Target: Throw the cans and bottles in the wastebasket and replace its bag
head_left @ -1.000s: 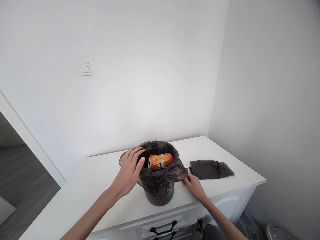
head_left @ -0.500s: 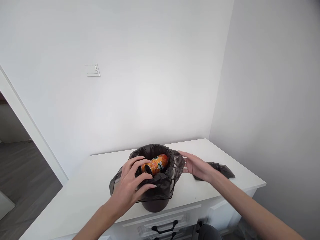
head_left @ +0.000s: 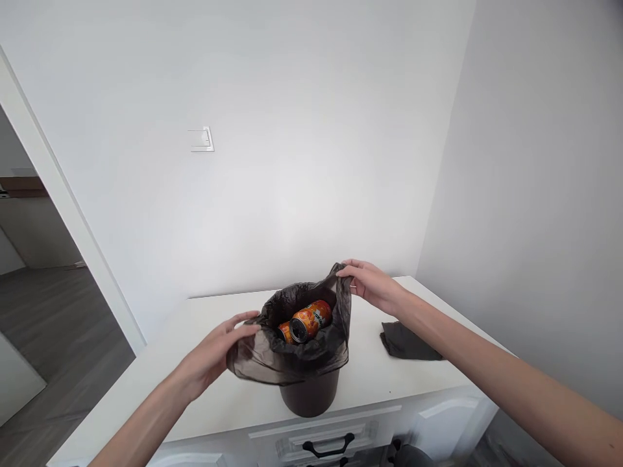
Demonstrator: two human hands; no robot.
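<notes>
A plain white wall forms the far background, and before it stands a white cabinet with drawers on its near face. On the cabinet's top, near its middle, a dark bin stands upright, its upper part covered by a thin black liner whose loose edge is folded outward over the rim and hangs lowest on the near and left sides. The left hand holds the liner's edge in a narrow pinch at the left; the right hand pinches it likewise at the far right, where the film rises to a peak. The step in hand appears to be raising the folded edge from the bin's rim. The next move seems to call for both pinches to stay firm, with the right side kept from outrunning the left, and for care with the near edge, which neither hand supports. To the right of the bin, well apart from it, lies a folded black bag, partly hidden by the right forearm. Inside the liner lie an orange upper can, tilted, and, partly covered beside it, a second can.
</notes>
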